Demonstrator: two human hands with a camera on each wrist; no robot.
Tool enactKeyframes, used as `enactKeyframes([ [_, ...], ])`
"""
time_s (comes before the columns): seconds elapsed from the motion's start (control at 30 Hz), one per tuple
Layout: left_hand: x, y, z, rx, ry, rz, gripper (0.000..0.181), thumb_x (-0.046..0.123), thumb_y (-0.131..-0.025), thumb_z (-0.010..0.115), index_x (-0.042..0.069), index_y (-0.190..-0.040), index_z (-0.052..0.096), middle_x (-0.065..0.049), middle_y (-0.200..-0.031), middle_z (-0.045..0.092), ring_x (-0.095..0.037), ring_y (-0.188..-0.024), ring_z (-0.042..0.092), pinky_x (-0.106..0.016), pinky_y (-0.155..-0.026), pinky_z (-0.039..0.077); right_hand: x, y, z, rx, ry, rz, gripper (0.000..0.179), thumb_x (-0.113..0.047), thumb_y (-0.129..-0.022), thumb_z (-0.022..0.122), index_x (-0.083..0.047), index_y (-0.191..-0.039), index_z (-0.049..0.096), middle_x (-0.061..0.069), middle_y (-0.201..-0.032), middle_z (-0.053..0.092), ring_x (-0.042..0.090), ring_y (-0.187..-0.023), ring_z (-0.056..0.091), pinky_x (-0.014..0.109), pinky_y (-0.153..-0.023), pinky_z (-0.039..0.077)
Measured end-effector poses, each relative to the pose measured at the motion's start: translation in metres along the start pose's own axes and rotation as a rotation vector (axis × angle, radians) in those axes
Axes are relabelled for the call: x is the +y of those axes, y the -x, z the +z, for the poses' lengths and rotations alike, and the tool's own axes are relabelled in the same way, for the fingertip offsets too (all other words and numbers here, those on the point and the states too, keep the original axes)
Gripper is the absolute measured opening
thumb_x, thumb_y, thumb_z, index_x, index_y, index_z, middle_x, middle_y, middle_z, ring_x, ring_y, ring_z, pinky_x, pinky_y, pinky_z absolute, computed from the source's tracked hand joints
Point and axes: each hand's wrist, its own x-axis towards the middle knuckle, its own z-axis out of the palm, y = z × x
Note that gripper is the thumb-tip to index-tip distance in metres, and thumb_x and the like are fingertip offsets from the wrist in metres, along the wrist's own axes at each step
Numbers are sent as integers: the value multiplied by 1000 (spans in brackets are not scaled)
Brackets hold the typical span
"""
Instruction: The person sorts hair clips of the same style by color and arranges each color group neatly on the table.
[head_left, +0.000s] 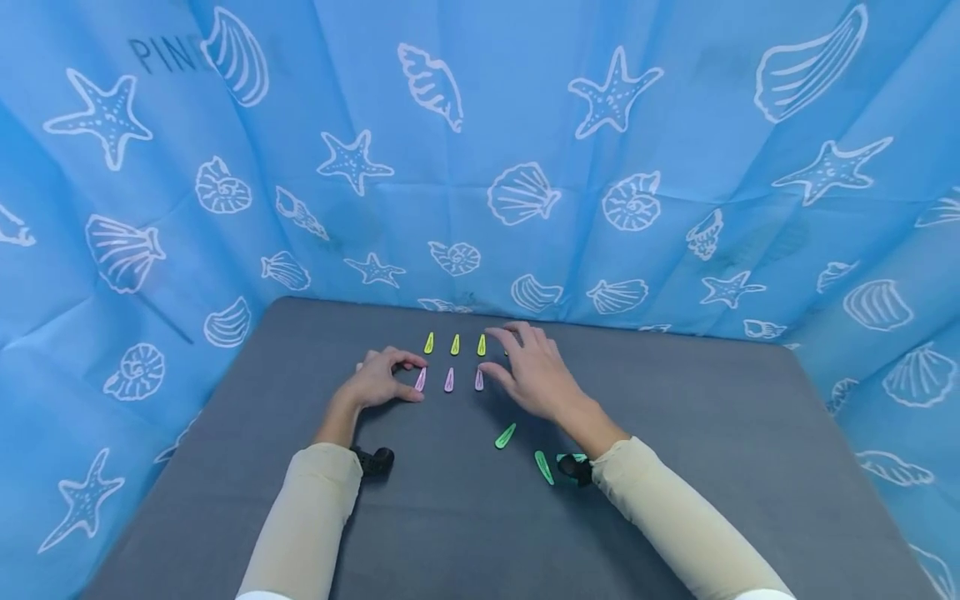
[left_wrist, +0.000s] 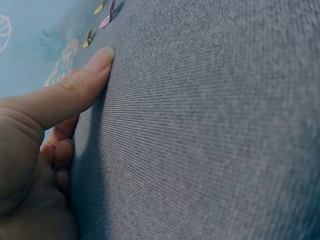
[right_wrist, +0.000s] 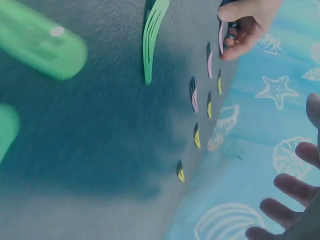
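Note:
My left hand pinches the leftmost pink hair clip between thumb and index finger, at its two ends, on the grey tabletop. That clip also shows beside the left fingers in the right wrist view; the left wrist view hides it. A middle pink clip and a right pink clip continue the row. My right hand hovers with fingers spread, thumb close to the right pink clip, holding nothing. Behind lies a row of several yellow hair clips, the rightmost partly hidden by the right hand in the head view.
Three green hair clips lie nearer the body: one slanted, one beside it, and one partly behind the right wrist camera. A blue curtain with white shells and starfish borders the grey table.

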Motion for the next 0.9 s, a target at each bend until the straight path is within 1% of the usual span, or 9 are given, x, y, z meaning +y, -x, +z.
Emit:
enactKeyframes([
  [0.07,-1,1,0,-4,-11,3,50,35,-79,88,31,-126,70,-5,-130,57,-33,-129,35,-58,-106,26,2,8,-6,2,43,-14,61,-53,-100,58,-22,-152,47,15,-153,44,40,-145,39,63,-115,34],
  [0.13,-2,2,-1,-4,-20,5,51,36,-80,88,31,-127,70,-5,-130,57,-33,-128,35,-58,-105,26,5,16,-10,-4,82,-19,64,-55,-100,57,-24,-154,44,16,-158,39,42,-151,31,67,-119,25],
  [0.2,-2,3,-2,-5,-22,3,51,35,-80,88,30,-127,70,-6,-130,56,-33,-128,35,-58,-105,26,10,26,-13,-18,109,-14,68,-57,-99,57,-24,-156,41,17,-163,33,44,-155,23,69,-121,17],
  [0.27,-1,2,-1,-8,-22,-1,52,35,-79,88,30,-127,69,-6,-130,56,-33,-128,35,-58,-105,26,16,38,-14,-32,128,-8,71,-59,-98,58,-24,-157,39,18,-166,29,46,-156,19,71,-120,14],
  [0.4,-1,0,0,-16,-20,-1,52,38,-79,88,30,-128,69,-6,-132,56,-33,-129,34,-58,-106,25,30,64,-15,-64,146,15,76,-59,-96,59,-22,-158,37,18,-168,23,47,-156,16,73,-120,12],
  [0.6,0,-1,0,-19,-22,-13,53,38,-79,88,31,-128,69,-5,-132,56,-33,-130,35,-58,-107,25,52,96,-15,-77,143,33,76,-57,-95,63,-20,-157,40,20,-167,24,48,-154,20,73,-118,16],
  [0.73,1,0,-1,-22,-15,-20,52,38,-79,88,31,-128,69,-5,-132,55,-33,-129,35,-58,-106,26,61,113,-17,-89,125,54,78,-57,-94,65,-20,-158,39,20,-167,24,49,-153,20,74,-117,16],
  [0.9,3,2,-1,-26,-8,-27,52,37,-80,88,31,-128,69,-5,-132,55,-33,-130,34,-58,-106,26,68,129,-20,-115,109,94,81,-59,-93,65,-20,-158,37,20,-167,23,49,-153,19,74,-117,16],
])
